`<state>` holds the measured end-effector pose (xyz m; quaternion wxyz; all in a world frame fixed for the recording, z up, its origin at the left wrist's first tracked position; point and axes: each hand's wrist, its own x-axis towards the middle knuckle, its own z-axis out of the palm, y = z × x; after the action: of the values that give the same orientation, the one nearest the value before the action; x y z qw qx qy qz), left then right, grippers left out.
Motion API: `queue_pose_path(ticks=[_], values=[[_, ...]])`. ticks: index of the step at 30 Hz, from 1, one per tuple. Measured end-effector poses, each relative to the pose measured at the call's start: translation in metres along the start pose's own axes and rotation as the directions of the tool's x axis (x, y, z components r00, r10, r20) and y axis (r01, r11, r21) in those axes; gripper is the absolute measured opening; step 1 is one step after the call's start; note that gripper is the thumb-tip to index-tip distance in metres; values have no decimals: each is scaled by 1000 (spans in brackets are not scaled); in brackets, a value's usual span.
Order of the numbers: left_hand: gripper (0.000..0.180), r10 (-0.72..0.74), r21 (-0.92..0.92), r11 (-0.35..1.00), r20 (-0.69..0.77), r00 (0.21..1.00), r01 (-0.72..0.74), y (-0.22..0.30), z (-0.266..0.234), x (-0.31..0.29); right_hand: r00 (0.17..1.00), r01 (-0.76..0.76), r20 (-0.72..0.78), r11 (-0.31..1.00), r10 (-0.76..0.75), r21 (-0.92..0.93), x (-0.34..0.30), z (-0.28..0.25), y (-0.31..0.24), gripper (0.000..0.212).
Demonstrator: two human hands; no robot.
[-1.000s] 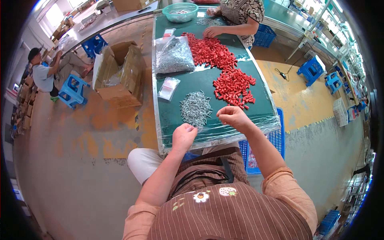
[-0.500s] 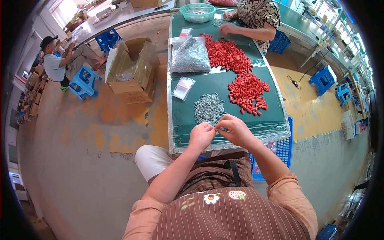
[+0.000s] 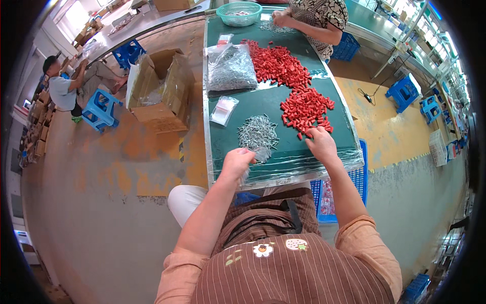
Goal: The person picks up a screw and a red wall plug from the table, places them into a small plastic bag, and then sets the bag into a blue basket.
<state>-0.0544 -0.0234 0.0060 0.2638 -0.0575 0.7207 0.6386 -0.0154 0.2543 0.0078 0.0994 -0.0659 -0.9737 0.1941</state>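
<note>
Right hand [image 3: 322, 144] shifts, since the earlier frame, from beside left hand [image 3: 237, 163] to the near edge of the red plugs [image 3: 307, 109], fingertips at the pieces; cannot tell whether it grips one. Left hand pinches a small clear bag [image 3: 261, 154] at the near edge of the silvery screws [image 3: 258, 131]. Plugs and screws lie on the green table [image 3: 253, 104].

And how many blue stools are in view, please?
4: a front stool and a rear stool left of the table, an inner stool and an outer stool right of it; others may be hidden.
</note>
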Motion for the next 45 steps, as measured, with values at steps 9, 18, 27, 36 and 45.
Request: queue_pose_path(ticks=[9, 18, 27, 36, 45], values=[[16, -249, -293, 913, 149, 957, 283, 2, -12, -1, 997, 53, 55, 993, -48, -104, 11, 26, 39, 7], [17, -317, -580, 692, 290, 903, 429, -4, -33, -2, 989, -19, 142, 994, 35, -112, 12, 8, 40, 12], [15, -219, -383, 886, 154, 963, 263, -14, -27, -7, 993, -108, 81, 958, 90, 264, 8, 16, 33, 15], [11, 202, 132, 973, -76, 976, -191, -22, 5, -12, 987, 47, 159, 995, -33, -85, 8, 27, 14, 12], [15, 236, 413, 894, -98, 967, -176, 2, 25, -17, 934, 71, 174, 640, -312, 765, -20, -11, -97, 11]])
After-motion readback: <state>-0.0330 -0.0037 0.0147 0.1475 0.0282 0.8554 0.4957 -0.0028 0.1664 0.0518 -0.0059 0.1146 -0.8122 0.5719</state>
